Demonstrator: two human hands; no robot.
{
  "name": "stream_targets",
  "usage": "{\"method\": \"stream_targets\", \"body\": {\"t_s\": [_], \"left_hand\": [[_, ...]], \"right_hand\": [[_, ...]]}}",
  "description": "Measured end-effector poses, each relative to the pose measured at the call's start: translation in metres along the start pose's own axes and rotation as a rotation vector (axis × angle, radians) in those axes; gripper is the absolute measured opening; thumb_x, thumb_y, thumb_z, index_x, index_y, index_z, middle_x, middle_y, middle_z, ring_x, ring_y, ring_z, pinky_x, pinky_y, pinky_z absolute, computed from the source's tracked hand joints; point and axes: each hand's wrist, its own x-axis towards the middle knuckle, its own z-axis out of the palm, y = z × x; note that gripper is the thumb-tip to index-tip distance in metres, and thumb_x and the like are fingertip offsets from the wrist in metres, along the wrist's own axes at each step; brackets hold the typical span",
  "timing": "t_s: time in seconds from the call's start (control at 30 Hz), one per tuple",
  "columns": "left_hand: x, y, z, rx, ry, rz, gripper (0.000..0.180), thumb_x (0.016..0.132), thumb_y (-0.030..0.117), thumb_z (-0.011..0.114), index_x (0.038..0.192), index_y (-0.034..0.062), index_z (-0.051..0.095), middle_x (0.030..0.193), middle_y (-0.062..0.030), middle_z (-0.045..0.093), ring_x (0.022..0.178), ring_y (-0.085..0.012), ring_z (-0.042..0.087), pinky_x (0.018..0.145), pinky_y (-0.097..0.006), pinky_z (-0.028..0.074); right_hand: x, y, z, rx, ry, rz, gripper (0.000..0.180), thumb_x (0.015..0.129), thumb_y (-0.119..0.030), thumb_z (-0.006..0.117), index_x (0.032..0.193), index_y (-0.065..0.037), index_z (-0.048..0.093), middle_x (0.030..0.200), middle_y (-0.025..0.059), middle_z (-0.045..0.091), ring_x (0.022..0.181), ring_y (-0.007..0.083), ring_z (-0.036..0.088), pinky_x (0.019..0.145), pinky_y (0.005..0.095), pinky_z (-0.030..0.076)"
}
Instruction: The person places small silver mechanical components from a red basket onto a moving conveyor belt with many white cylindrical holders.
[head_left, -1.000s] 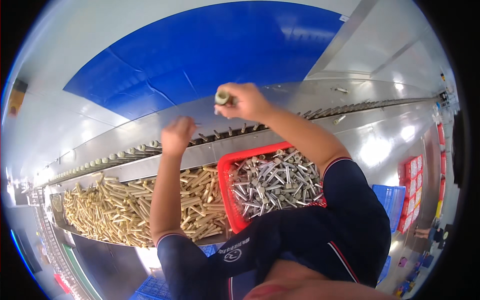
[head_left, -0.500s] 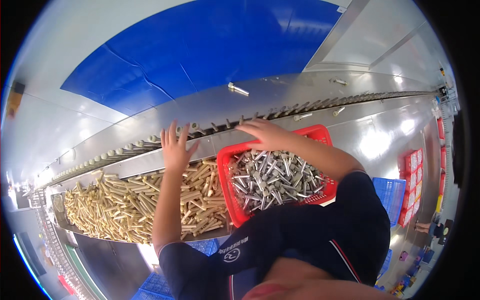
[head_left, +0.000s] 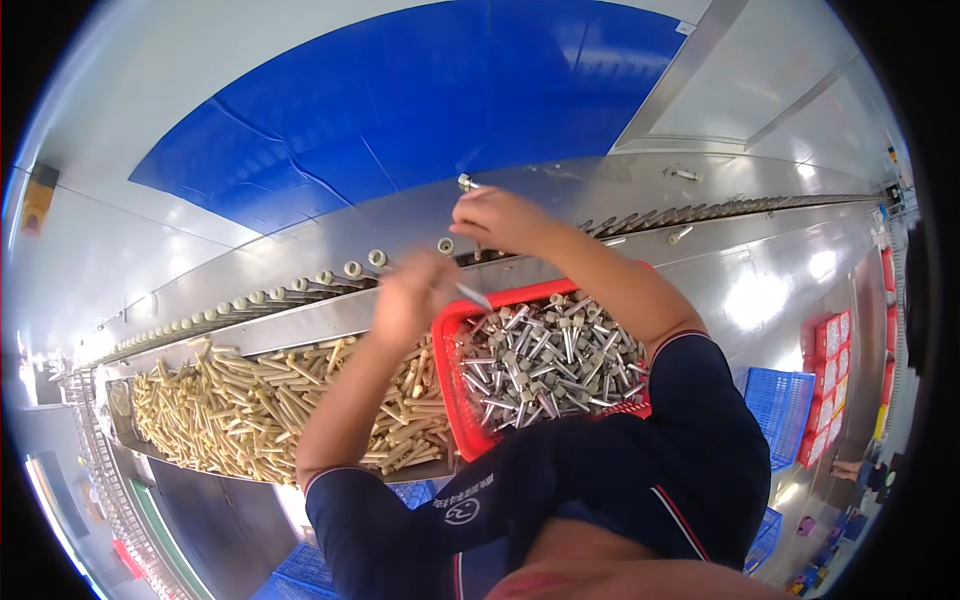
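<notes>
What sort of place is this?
Likely a factory production line: a long row of pale, round-headed parts, a heap of slender cream-coloured rods, and a red plastic basket of grey-headed, silvery pins.

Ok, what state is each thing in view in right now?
Left hand: motion-blurred, curled on a metal rod
Right hand: fingers bent, grip contents unclear
Loose fitting: partly hidden, held or lying unclear
Red basket: filled with jumbled metal parts
Tan rods: jumbled pile
Round-headed parts: lined up, leaning
</notes>
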Motion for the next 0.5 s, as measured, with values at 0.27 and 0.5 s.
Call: {"method": "stream_targets", "body": {"t_s": [0.27, 0.5], "left_hand": [[-0.069, -0.038, 0.079, 0.457, -0.089, 0.157, 0.044, 0.075, 0.032, 0.070, 0.113, 0.0139, 0.059, 0.133, -0.0178, 0.043, 0.117, -0.0349, 0.046, 0.097, -0.048, 0.038], [0.025, -0.086, 0.058, 0.637, -0.033, 0.045, 0.016, 0.076, 0.027, 0.067, 0.079, 0.0133, 0.059, 0.063, -0.0039, 0.059, 0.054, -0.0251, 0.059, 0.051, -0.037, 0.050]], "right_hand": [[-0.034, 0.034, 0.071, 0.453, 0.284, 0.038, 0.048, 0.075, -0.029, 0.072, 0.113, -0.008, 0.052, 0.106, 0.0122, 0.059, 0.094, 0.0291, 0.057, 0.081, 0.0381, 0.045], [-0.039, 0.001, 0.004, 0.419, 0.535, 0.133, 0.022, 0.081, -0.026, 0.069, 0.085, -0.007, 0.059, 0.076, 0.0055, 0.062, 0.068, 0.0171, 0.060, 0.063, 0.0314, 0.047]]}}
